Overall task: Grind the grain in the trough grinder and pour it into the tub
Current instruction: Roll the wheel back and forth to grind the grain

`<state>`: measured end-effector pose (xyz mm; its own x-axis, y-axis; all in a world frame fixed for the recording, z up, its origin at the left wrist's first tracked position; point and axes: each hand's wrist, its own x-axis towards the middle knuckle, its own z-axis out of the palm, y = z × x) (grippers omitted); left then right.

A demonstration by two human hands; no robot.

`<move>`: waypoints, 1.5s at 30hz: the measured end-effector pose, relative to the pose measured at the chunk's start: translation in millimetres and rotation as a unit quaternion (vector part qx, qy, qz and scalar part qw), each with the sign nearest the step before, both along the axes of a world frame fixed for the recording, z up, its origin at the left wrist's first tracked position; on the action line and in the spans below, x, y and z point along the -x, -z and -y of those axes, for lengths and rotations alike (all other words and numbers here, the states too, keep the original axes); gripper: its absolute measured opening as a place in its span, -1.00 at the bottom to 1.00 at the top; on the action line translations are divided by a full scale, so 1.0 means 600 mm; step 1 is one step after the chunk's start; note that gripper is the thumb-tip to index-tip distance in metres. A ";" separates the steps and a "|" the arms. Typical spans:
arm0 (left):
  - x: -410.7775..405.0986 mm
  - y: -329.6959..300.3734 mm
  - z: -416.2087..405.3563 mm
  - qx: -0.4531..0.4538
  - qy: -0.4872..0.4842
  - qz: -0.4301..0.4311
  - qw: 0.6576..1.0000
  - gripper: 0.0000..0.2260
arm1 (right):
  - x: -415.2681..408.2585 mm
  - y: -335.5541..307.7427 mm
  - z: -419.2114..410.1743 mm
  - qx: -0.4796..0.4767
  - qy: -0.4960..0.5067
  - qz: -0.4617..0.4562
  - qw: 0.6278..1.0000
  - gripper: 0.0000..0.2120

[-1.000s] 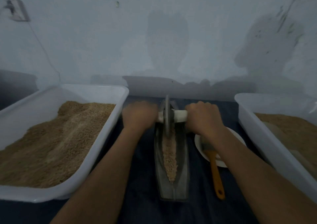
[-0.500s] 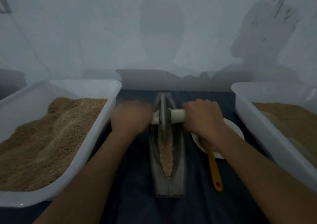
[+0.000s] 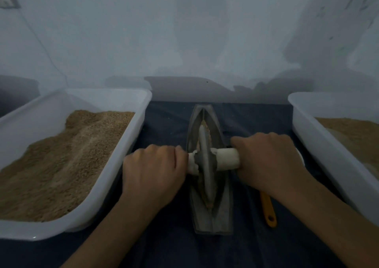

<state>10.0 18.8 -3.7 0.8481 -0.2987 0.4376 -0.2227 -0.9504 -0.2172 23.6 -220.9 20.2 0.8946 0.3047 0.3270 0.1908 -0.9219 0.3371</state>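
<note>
At the centre of the frame the trough grinder (image 3: 211, 212) lay lengthwise on the dark cloth (image 3: 170, 128), its narrow channel holding a thin line of grain (image 3: 205, 128) under the wheel (image 3: 205, 165). The left hand (image 3: 152, 171) was wrapped round the left end of the white axle handle (image 3: 226, 158), and the right hand (image 3: 266, 161) was curled round the right end, so both grips were clamped on the handle.

The wheel and trough looked like heavy, rigid metal, likely to roll steadily but to tip if pushed unevenly; the handle ends on either side of the wheel seemed the sensible holds. The grain was loose and light, and could spill over the low trough edges.

Room was tight at the sides: the left tub (image 3: 141, 111) of grain at mid-left and the right tub (image 3: 297, 111) at the right edge flanked the trough. An orange-handled tool (image 3: 268, 212) lay just right of it, partly under the right wrist. Along the trough, toward the top and bottom of the frame, the cloth gave freer travel.
</note>
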 end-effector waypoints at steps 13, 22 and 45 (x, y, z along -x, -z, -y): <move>-0.125 -0.031 0.043 -0.002 -0.022 -0.007 1.000 -0.87 | -0.105 0.015 -0.005 -0.102 0.053 -0.029 0.993 -0.76; -0.036 -0.010 0.010 -0.039 0.025 0.001 0.999 -0.73 | -0.030 0.018 -0.002 -0.036 0.005 0.031 0.999 -0.64; -0.112 -0.015 0.030 -0.034 -0.050 0.014 0.998 -0.63 | -0.114 0.008 -0.011 -0.072 0.048 -0.035 0.996 -0.79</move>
